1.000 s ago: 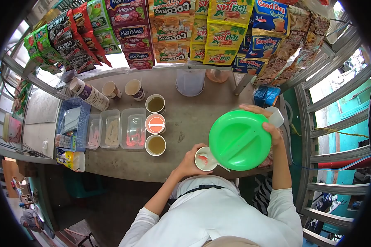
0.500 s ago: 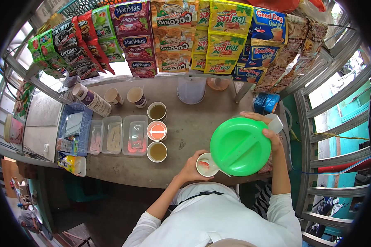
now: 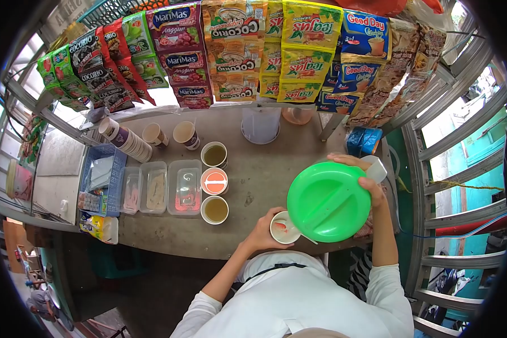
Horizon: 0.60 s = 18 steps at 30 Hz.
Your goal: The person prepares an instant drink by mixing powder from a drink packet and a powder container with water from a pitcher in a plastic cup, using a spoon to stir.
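Observation:
My left hand point(image 3: 260, 233) is wrapped round a paper cup point(image 3: 278, 235) near the table's front edge; something red and whitish lies inside the cup. My right hand point(image 3: 373, 186) grips a pitcher by its white handle point(image 3: 376, 170). The pitcher's round green lid point(image 3: 329, 201) faces up and hides most of its body. Its rim is tilted toward the cup, close to the cup's right side. A thin white stick or handle shows between cup and lid. Left of my hands stand two cups of yellowish liquid point(image 3: 215, 209) with an orange-topped cup point(image 3: 214, 181) between them.
Three clear plastic tubs point(image 3: 185, 169) stand on the table point(image 3: 253, 169), beside a blue basket point(image 3: 116, 169). Behind them are stacked cups point(image 3: 130, 143) and two single cups point(image 3: 186, 135). A white container point(image 3: 261, 125) stands at the back. Drink sachets point(image 3: 234, 50) hang overhead.
The view has shifted very slightly. My hands, the cup and the pitcher hold nearly the same places, with the cup moved a touch to the right.

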### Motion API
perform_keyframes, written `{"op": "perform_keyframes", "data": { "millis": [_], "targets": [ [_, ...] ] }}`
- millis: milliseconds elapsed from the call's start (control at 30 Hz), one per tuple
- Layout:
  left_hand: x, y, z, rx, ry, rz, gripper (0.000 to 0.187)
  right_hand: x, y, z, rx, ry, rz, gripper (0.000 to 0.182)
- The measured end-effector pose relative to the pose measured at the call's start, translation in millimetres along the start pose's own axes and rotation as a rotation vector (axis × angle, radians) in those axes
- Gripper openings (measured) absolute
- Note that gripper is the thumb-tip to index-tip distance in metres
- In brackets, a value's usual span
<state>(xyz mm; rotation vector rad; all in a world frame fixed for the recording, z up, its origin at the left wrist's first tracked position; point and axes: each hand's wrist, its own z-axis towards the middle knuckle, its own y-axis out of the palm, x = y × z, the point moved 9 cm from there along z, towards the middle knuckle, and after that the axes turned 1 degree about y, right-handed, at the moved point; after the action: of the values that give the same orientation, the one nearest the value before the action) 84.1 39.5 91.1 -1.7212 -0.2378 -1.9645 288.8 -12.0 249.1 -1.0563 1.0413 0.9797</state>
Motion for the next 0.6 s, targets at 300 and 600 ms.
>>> {"op": "perform_keyframes", "data": {
  "millis": [300,600],
  "targets": [
    [0.9,0.2,-0.1,0.0,-0.027,-0.001,0.09,3.6,-4.7,-1.5,0.023,-0.002,0.021,0.072],
    [-3.0,0.1,0.8,0.006,-0.04,-0.013,0.09,1.5,-2.9,-0.8,0.018,-0.006,-0.004,0.073]
  ]
}}
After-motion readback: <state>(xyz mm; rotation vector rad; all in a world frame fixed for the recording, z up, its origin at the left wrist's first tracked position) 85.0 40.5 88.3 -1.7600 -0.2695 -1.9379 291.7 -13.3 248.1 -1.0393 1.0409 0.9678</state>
